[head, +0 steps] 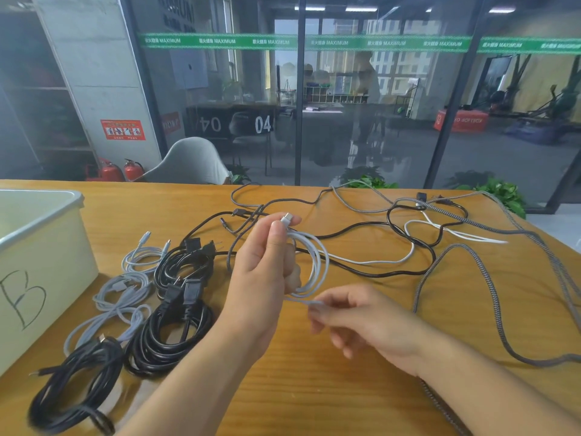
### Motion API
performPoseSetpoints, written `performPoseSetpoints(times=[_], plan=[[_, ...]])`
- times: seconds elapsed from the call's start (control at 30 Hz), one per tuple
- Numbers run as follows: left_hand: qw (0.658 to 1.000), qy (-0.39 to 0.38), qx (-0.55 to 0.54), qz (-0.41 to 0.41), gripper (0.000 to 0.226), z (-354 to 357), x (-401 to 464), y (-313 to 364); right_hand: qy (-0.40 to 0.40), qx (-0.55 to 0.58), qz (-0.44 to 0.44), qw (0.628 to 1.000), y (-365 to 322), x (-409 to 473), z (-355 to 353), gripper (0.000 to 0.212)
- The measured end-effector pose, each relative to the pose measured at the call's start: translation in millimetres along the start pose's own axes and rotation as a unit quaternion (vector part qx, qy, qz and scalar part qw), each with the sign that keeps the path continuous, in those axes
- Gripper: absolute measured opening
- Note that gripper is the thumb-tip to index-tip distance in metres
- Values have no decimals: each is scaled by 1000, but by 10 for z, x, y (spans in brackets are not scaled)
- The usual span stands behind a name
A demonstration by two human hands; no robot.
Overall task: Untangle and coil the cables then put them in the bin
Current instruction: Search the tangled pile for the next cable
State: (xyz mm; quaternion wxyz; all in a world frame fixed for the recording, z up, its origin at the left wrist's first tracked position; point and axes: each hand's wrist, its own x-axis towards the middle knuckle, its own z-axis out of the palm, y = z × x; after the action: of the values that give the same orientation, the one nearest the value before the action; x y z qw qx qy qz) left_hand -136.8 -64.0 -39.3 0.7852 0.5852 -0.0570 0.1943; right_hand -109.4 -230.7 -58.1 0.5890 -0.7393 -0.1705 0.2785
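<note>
A white cable [317, 262] is held above the middle of the wooden table [361, 388]. Its loops are gathered in the left hand [264, 262], whose fingers are curled round the coil, with the plug end pinched between thumb and forefinger at the top. The free run of the same cable is pinched by the fingertips of the right hand [361, 322] just below the coil; the remaining length trails across the table towards the far right edge.

Uncoiled cables are spread along the far edge: a black cable [405, 272] looping through the centre, and a grey braided cable [490, 287] running to the right edge and back towards the near edge.

Finished coils are laid near the left side: black coils [169, 335], a further black coil [72, 382] at the near left corner, and light grey coils [125, 297] beside them.

A pale bin [41, 253] marked "B" stands at the left edge, apart from the coils
</note>
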Motion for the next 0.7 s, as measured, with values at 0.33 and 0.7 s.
performPoseSetpoints(times=[0.33, 0.7], plan=[[1000, 5, 20, -9, 31, 72, -46, -73, 123, 157, -41, 979, 65, 88, 145, 21], [996, 48, 67, 33, 29, 66, -26, -52, 22, 227, -129, 965, 13, 60, 121, 49]])
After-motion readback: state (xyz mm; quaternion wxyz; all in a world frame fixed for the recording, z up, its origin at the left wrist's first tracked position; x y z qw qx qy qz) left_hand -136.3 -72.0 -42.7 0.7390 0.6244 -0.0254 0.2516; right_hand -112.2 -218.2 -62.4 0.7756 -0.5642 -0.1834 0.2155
